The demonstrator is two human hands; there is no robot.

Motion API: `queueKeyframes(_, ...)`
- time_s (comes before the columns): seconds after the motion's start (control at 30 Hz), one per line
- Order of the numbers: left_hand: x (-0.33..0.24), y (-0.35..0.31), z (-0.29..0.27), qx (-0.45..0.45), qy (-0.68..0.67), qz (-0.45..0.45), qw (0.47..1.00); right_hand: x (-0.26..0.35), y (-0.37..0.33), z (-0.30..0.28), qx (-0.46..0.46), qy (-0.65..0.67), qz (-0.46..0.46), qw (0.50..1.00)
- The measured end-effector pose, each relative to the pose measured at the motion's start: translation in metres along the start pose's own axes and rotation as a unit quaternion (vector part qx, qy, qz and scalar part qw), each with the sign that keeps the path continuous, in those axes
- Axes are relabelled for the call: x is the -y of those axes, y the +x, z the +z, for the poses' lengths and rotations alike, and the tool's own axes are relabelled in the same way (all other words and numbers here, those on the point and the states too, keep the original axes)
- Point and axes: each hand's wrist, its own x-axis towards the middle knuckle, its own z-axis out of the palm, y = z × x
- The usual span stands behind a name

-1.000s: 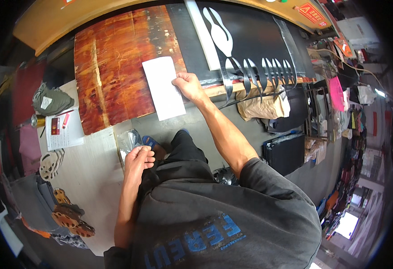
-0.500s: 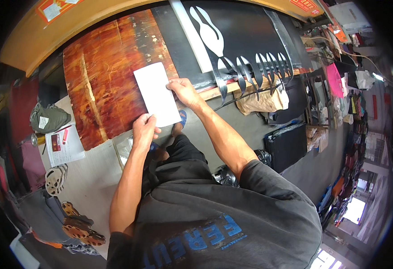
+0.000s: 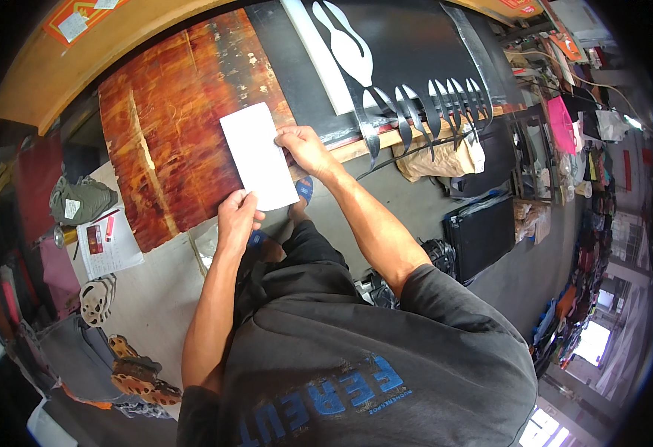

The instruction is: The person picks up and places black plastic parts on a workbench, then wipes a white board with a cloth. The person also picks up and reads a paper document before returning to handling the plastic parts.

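Note:
Both my hands grip a plain white rectangular sheet (image 3: 258, 160) held over the near right part of a large glossy red-brown marbled sheet (image 3: 181, 123). My left hand (image 3: 237, 214) pinches the white sheet's lower left corner between thumb and fingers. On its right edge, about midway, my right hand (image 3: 308, 151) is closed with thumb and curled fingers. The white sheet's face is blank, and whether it is paper or something stiffer I cannot make out. The marbled sheet has pale creases and worn, flaked patches near its upper right edge.
Right of the marbled sheet lies a black surface (image 3: 408, 45) with a white looped cut-out (image 3: 347, 48) and a white strip (image 3: 315, 52). Several curved black strips (image 3: 434, 112) hang over its wooden edge. At left are a green cloth bag (image 3: 80, 201), a written paper (image 3: 110, 249) and patterned clogs (image 3: 136, 369).
The view has shifted slightly. My hands keep the same hold on the white sheet, which stays almost in the same place over the marbled sheet.

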Motion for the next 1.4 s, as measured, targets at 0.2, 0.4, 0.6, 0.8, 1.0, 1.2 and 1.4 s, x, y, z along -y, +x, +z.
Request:
queueKeyframes(0.2,0.001,0.002,-0.003,0.012,0.008,-0.001,1.000,-0.003,0.001,0.002,-0.003,-0.011,0.005,1.000)
queueKeyframes(0.4,0.003,0.001,-0.003,0.024,-0.037,-0.030,0.999,-0.015,0.005,-0.001,-0.072,-0.322,-0.081,0.941)
queueKeyframes(0.6,0.015,-0.037,-0.070,-0.023,-0.092,0.010,0.995,-0.018,-0.004,0.014,-0.085,-0.294,-0.120,0.945)
queueKeyframes(0.8,0.129,-0.078,-0.294,-0.397,-0.225,-0.046,0.889,-0.017,-0.005,0.020,-0.096,-0.355,-0.124,0.921)
queueKeyframes(1.0,0.184,-0.086,-0.513,-0.594,-0.219,-0.174,0.754,-0.023,-0.002,0.016,-0.096,-0.360,-0.120,0.920)
queueKeyframes(1.2,0.157,-0.074,-0.563,-0.628,-0.154,-0.169,0.744,-0.026,-0.001,0.011,-0.096,-0.345,-0.076,0.931)
queueKeyframes(1.4,0.106,-0.065,-0.568,-0.545,-0.189,-0.278,0.768,-0.023,-0.002,0.016,-0.093,-0.355,-0.079,0.927)
